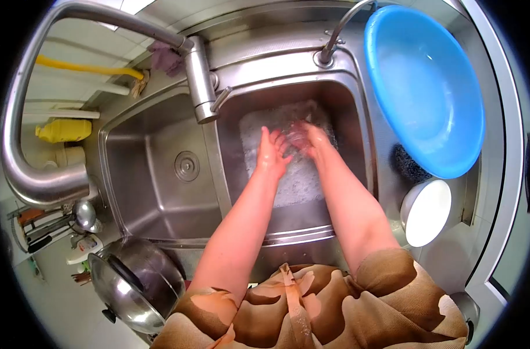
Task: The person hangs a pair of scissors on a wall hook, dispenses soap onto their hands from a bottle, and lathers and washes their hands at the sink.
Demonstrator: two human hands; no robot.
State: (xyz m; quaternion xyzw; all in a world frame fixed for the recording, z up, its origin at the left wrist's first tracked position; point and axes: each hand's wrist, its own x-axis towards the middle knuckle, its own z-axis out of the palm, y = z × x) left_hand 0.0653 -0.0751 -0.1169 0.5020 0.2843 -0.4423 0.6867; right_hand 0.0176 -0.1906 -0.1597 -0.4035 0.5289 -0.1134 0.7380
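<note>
Both hands are over the right basin (pixel 349 116) of a steel double sink, which holds sudsy water (pixel 300 186). My left hand (pixel 272 152) is wet, its fingers spread apart, with nothing in it. Close beside it, my right hand (pixel 312 138) is at the water, its fingers smeared by motion and splashing. Whether it holds anything cannot be made out. The steel tap (pixel 201 81) stands at the divider, left of my hands.
The left basin (pixel 160 192) has a round drain (pixel 187 166). To the right are a blue plastic basin (pixel 427 87), a dark scouring pad (pixel 409 163) and a white bowl (pixel 429 212). A steel pot (pixel 143 264) with a lid (pixel 122 291), a yellow bottle (pixel 64 131) and a purple cloth (pixel 165 58) are left.
</note>
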